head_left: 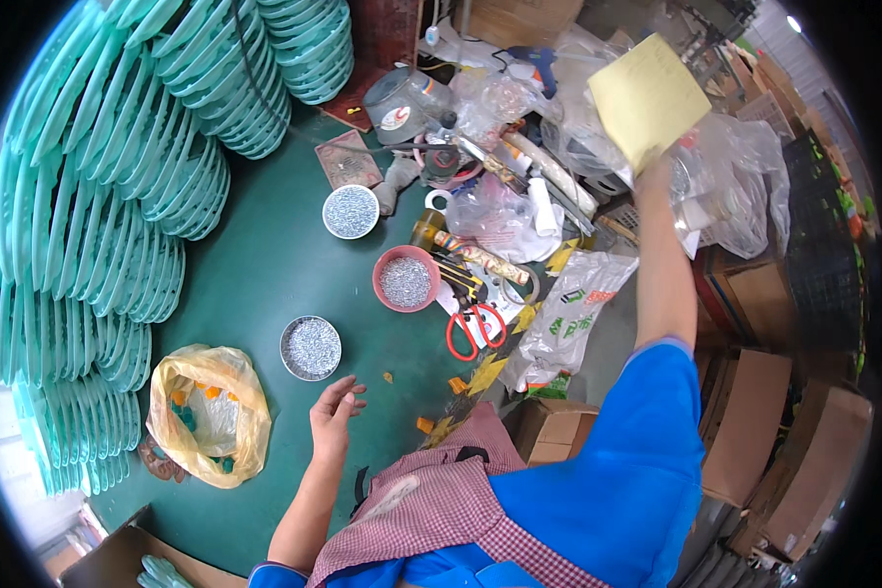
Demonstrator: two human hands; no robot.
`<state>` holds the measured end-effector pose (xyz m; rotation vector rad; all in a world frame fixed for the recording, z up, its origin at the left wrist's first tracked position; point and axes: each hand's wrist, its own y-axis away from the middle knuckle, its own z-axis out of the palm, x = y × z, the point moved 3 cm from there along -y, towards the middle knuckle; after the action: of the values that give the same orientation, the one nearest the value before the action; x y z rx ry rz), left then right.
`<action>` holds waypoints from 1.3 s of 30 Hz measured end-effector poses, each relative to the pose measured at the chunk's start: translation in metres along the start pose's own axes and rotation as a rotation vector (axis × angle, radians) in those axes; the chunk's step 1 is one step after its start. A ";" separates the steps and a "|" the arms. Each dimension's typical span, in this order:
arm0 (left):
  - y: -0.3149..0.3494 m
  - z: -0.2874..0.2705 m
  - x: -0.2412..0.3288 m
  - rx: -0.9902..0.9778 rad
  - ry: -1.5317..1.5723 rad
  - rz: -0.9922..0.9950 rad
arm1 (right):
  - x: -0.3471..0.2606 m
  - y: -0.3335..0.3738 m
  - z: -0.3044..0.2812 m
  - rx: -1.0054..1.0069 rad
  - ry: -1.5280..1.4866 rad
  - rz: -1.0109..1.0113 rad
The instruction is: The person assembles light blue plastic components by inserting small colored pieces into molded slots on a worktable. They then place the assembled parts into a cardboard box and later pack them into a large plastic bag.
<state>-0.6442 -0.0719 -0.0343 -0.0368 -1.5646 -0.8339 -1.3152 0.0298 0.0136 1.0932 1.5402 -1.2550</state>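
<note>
My left hand (333, 416) rests low over the green table (265, 265), its grip open, the fingers loosely spread and holding nothing. Just beyond the fingertips, a little to the left, stands a round metal dish of small silver screws (311, 347). Further to the left of this hand lies a yellow plastic bag (209, 416) with small orange and green pieces inside. Beyond the dish, a little to the right, I see a pink bowl (405, 279) with the same silver screws, and further away a white bowl (351, 212) of them. Red-handled scissors (476, 329) lie to the right of the pink bowl, near the table edge with yellow and black stripes.

My right arm is stretched far forward and up. The right hand (654, 176) has its grip closed on a yellow sheet of paper (648, 98), which stands above the hand, over the clutter of clear plastic bags (745, 186). How exactly the fingers sit on the paper I cannot tell.

Far to the left of both hands, stacks of turquoise plastic parts (118, 196) cover the table side.
</note>
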 end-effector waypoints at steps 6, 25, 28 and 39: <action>-0.016 -0.014 -0.007 0.129 0.071 -0.055 | -0.052 0.068 0.123 0.191 0.134 -0.223; -0.091 -0.081 -0.042 0.529 -0.582 0.075 | -0.012 0.304 0.465 -0.950 1.081 -0.129; -0.091 -0.089 -0.050 0.516 -0.452 0.059 | 0.031 0.285 0.491 -1.065 1.105 -0.055; -0.083 -0.102 -0.058 0.482 -0.612 -0.004 | -0.033 0.493 0.466 -1.567 0.964 -0.667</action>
<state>-0.5852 -0.1603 -0.1315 0.0670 -2.3113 -0.4414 -0.7942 -0.3771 -0.1417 -0.0186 2.8227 0.5450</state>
